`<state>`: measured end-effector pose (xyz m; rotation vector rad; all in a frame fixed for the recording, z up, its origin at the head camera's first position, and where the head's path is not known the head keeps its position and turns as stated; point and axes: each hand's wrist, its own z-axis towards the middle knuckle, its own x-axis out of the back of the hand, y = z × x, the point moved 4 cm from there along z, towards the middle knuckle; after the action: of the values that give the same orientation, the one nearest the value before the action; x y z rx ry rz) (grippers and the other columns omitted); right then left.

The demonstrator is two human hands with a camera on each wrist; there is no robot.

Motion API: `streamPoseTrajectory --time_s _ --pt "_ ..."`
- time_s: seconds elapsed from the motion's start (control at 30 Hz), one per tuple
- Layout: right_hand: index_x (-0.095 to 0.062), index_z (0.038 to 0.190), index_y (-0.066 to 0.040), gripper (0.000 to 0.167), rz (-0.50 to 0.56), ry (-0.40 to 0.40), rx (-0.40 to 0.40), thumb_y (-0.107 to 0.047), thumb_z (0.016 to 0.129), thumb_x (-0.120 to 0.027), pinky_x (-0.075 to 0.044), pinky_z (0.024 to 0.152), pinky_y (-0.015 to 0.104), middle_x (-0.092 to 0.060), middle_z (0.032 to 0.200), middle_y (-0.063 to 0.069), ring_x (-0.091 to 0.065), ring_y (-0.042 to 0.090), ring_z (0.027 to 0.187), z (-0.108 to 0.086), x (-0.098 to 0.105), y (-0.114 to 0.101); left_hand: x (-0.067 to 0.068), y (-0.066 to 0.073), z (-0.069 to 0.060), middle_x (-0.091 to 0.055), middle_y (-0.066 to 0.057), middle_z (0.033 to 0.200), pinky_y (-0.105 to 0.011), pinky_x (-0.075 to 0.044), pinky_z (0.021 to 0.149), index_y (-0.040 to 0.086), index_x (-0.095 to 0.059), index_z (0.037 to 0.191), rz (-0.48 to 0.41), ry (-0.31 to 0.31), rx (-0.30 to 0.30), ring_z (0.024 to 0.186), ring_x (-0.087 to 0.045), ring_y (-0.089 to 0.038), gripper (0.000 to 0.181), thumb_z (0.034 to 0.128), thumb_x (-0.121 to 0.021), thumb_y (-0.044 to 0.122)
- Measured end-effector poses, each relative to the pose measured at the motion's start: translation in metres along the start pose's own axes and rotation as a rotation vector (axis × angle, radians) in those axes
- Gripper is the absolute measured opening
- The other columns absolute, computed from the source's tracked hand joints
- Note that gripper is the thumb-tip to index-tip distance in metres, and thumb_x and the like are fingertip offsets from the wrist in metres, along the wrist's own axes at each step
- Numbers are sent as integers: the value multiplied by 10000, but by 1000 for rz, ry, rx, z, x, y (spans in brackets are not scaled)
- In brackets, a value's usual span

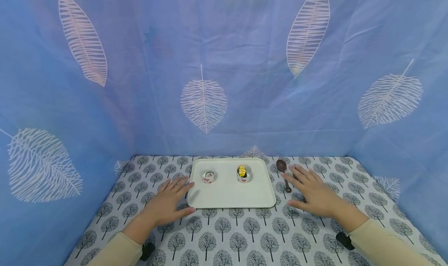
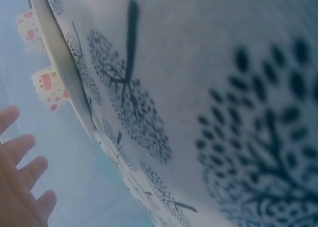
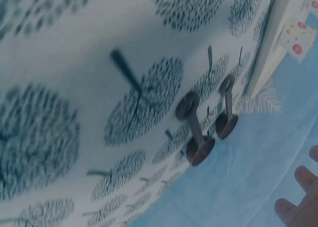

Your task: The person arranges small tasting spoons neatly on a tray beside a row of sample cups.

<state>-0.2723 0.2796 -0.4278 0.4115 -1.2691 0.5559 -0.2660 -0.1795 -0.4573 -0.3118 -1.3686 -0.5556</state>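
Note:
My left hand (image 1: 167, 204) hovers with spread, straight fingers near the left side of a white tray (image 1: 227, 198). It holds nothing. On the tray stand two small paper cups with a red print. The left cup (image 1: 208, 180) looks pale inside; the right cup (image 1: 244, 179) contains yellow and dark pieces (image 1: 242, 170). My right hand (image 1: 316, 194), fingers also spread and nothing held, is right of the tray. Beside it lies a brown spoon (image 1: 281, 165). A second brown spoon (image 3: 200, 150) shows in the right wrist view; my right hand mostly hides it in the head view.
A cloth with a tree print (image 1: 238, 242) covers the table. Blue curtains (image 1: 245, 110) with white leaf patterns enclose the back and both sides. Dark wrist devices (image 1: 344, 240) are strapped at both sleeves.

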Motion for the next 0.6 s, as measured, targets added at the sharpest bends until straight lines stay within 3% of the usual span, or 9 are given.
streamPoseTrajectory --time_s 0.23,0.47,0.6 --pt "-298 1594 -197 831 14 -28 -27 -601 932 -599 11 1208 564 -150 1665 121 -137 405 1503 3 -9 -2 -4 2 4 -286 -111 1628 -603 -108 1203 169 -384 1559 -43 -15 27 1489 -242 -381 810 940 -504 677" --pt "-275 1601 -241 806 59 -33 -31 -563 942 -610 -36 1190 632 -196 1649 143 -169 453 1481 6 -15 -8 -8 4 7 -278 -125 1628 -602 -93 1206 169 -384 1558 -74 -55 78 1497 -217 -382 799 945 -509 665" --pt "-264 1604 -261 791 70 -53 -43 -551 951 -605 -143 1150 690 -226 1640 151 -184 447 1479 9 -16 -13 -8 6 10 -288 -143 1621 -626 -115 1196 156 -382 1558 -99 -84 110 1495 -213 -393 800 946 -524 651"
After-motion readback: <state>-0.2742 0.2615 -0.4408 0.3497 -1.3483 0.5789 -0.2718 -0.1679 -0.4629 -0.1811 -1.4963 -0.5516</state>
